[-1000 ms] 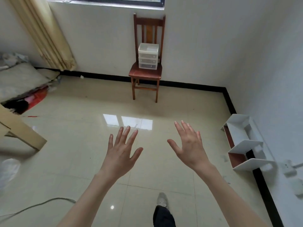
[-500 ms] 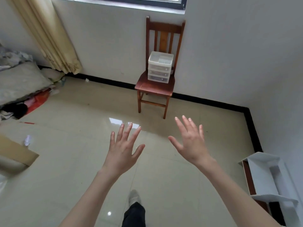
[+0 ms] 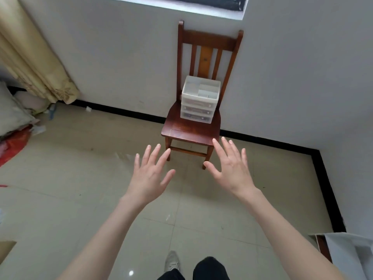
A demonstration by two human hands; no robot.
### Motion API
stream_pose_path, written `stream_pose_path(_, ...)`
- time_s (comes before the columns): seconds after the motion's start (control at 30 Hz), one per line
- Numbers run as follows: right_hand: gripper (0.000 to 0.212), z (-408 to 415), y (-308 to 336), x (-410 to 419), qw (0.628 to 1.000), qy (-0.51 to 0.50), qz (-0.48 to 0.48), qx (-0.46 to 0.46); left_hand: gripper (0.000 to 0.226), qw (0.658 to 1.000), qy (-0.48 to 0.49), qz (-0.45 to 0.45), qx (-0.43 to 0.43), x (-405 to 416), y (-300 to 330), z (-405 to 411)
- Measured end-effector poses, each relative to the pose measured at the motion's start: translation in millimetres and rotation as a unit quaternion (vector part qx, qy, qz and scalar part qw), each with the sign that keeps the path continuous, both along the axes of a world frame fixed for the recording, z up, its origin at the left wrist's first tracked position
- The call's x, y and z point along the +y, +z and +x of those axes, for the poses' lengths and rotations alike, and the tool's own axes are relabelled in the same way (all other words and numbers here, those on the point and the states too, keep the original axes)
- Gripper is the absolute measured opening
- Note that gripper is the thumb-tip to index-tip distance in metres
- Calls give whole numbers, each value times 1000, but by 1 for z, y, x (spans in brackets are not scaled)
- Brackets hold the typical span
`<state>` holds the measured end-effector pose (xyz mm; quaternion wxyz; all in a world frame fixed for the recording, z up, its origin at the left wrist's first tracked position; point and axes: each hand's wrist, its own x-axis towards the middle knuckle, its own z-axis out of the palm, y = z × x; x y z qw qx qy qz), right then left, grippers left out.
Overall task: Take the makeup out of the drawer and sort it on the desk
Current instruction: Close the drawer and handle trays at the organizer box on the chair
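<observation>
Both arms reach forward, left hand [image 3: 150, 176] and right hand [image 3: 233, 168] spread, palms down, empty.

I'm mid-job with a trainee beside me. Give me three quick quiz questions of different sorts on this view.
1. True or false: the left hand is holding a drawer.
2. The drawer unit stands on: A) the floor B) the chair C) the windowsill
3. Fill in: the unit has ___ stacked drawers under its open top tray.

Key:
1. False; both it and the right hand are spread and hold nothing.
2. B
3. three
</observation>
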<state>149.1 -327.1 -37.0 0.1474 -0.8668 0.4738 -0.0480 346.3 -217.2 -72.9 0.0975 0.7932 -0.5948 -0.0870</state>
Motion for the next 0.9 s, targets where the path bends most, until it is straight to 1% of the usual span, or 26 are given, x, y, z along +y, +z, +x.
stream_pose_path(0.13, 67, 29, -7, -71, 1000, -18, 11, 5, 68, 999, -15, 30, 9, -73, -9, 27)
stream_pose_path(0.27, 66, 53, -26, -147, 999, -16, 28, 19, 82, 998, -28, 50, 17, -142, -31, 50)
stream_pose_path(0.33, 66, 69, -39, -192, 999, -4, 34, 27, 83, 998, -27, 59, 18, -184, -42, 64)
stream_pose_path(0.37, 66, 78, -46, -217, 999, 0, 36, 29, 80, 998, -22, 57, 22, -208, -47, 72)
stream_pose_path(0.43, 66, 96, -57, -267, 998, 9, 44, 33, 66, 998, -8, 61, 33, -258, -58, 87)
stream_pose_path(0.5, 66, 113, -68, -317, 998, 17, 50, 41, 59, 995, 11, 77, 61, -310, -70, 99)
stream_pose_path(0.67, 64, 147, -100, -422, 993, 45, 61, 88, 59, 977, 57, 111, 173, -421, -103, 107)
stream_pose_path(0.73, 63, 158, -116, -455, 992, 47, 65, 101, 58, 963, 77, 118, 229, -452, -122, 107)
stream_pose_path(0.8, 63, 168, -137, -483, 989, 56, 63, 120, 56, 940, 104, 126, 301, -475, -145, 110)
stream_pose_path(0.83, 63, 173, -149, -496, 988, 62, 61, 130, 54, 921, 125, 127, 347, -486, -158, 112)
stream_pose_path(0.87, 63, 177, -161, -509, 986, 67, 59, 139, 51, 893, 158, 130, 401, -497, -171, 115)
stream_pose_path(0.9, 64, 181, -175, -522, 985, 69, 54, 147, 48, 847, 209, 133, 470, -508, -185, 117)
